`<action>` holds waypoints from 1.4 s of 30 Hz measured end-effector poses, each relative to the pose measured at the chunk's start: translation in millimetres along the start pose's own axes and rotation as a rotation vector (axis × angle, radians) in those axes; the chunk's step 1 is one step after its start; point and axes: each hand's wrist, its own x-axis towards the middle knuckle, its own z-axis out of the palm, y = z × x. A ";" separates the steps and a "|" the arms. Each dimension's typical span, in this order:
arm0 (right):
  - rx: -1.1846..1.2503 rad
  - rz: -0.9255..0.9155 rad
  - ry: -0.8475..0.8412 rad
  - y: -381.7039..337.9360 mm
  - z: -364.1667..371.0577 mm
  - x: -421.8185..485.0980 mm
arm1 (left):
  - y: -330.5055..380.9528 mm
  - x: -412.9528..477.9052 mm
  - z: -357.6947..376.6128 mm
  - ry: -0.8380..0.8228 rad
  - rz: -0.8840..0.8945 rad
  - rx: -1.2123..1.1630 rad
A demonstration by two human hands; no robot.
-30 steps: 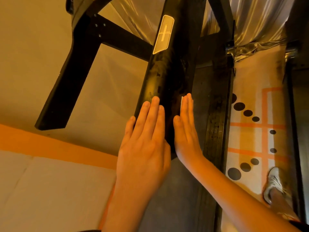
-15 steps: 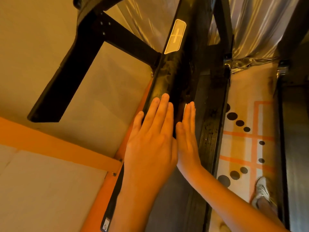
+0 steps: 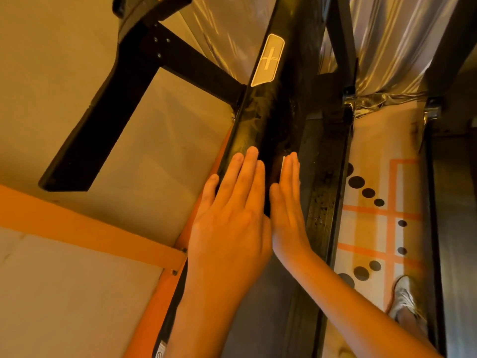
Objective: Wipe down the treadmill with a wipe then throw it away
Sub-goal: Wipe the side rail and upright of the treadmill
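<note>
Black treadmill rail (image 3: 260, 120), smeared beyond the fingertips, suggests wiping is midway: left hand (image 3: 229, 218) presses it flat, holding nothing, right hand (image 3: 286, 205), straight-fingered, pins the wipe (image 3: 283, 161) beneath its fingertips; binning not yet done.

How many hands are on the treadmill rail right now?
2. The left hand lies flat on the black rail; the right hand presses edge-on beside it, a white wipe peeking past its fingers.
</note>
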 end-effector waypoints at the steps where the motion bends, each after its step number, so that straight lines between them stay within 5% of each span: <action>1: 0.000 0.009 0.018 -1.4 -1.0 7.8 | 0.5 0.1 -0.4 -0.002 0.000 -0.002; 42: -0.026 -0.067 0.017 0.0 4.6 -4.5 | -24.1 4.8 -6.8 -0.131 0.139 -0.096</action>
